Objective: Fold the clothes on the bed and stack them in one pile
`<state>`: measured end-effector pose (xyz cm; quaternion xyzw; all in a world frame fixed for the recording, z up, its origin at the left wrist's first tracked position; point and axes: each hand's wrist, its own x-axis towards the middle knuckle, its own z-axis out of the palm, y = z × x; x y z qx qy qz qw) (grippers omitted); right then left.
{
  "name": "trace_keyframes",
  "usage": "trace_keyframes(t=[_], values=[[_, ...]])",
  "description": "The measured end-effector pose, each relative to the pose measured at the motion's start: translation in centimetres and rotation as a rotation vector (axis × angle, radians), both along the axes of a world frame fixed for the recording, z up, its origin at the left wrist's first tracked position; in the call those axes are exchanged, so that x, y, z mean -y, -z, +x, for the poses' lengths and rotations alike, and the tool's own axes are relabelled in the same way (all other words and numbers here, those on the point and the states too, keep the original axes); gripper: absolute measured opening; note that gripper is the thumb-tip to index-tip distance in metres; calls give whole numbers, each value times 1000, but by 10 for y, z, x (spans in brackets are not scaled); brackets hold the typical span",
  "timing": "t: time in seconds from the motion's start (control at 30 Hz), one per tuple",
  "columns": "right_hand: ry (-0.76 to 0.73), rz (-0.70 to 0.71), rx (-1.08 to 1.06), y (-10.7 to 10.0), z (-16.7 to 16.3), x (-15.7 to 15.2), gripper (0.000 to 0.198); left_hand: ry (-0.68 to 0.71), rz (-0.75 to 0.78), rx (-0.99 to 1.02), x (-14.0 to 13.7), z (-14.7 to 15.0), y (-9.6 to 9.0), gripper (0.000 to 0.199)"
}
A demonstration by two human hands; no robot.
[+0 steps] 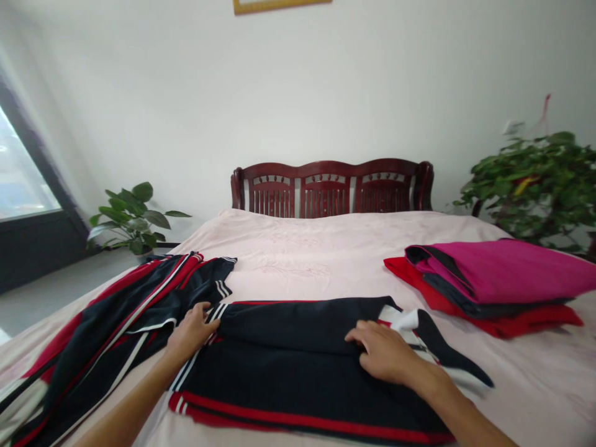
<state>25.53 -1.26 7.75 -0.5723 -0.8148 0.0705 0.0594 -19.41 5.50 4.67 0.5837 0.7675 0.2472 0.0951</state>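
Observation:
A navy tracksuit jacket (pixel 279 372) with red edging lies folded on the bed, its striped hem to the left. My left hand (pixel 193 328) rests at the hem's upper corner, thumb and forefinger apart on the cloth. Toward the collar end, my right hand (pixel 384 351) lies on the fabric with loosely bent, separated fingers; neither hand visibly grips it. Beyond that hand, a white, red and navy collar part (pixel 410 323) shows. More navy, red and white sportswear (pixel 121 316) is spread loosely on the left, close to my left hand.
A folded pile with a magenta garment (pixel 512 267) on top of dark and red ones (pixel 521 323) sits on the right of the pale pink bedsheet (pixel 298 254). Behind is a dark wooden headboard (pixel 326 186). Leafy plants (pixel 135 217) flank the bed.

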Motion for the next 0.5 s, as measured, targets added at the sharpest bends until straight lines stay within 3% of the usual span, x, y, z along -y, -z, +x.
trace_keyframes(t=[0.07, 0.13, 0.23, 0.37, 0.5], values=[[61, 43, -30, -9, -2, -11, 42, 144, 125, -164, 5, 12, -5, 51], [145, 162, -48, -8, -6, -25, 45, 340, 221, -199, 9, 32, -8, 44], [234, 237, 42, 14, -7, -44, 56, 561, 207, -278, 14, 62, 0, 43], [325, 43, 156, 52, 9, -66, 63, 588, 175, -490, 18, 81, 27, 48], [372, -17, 166, 62, 29, -81, 63, 540, 210, -585, 21, 80, 37, 50]])
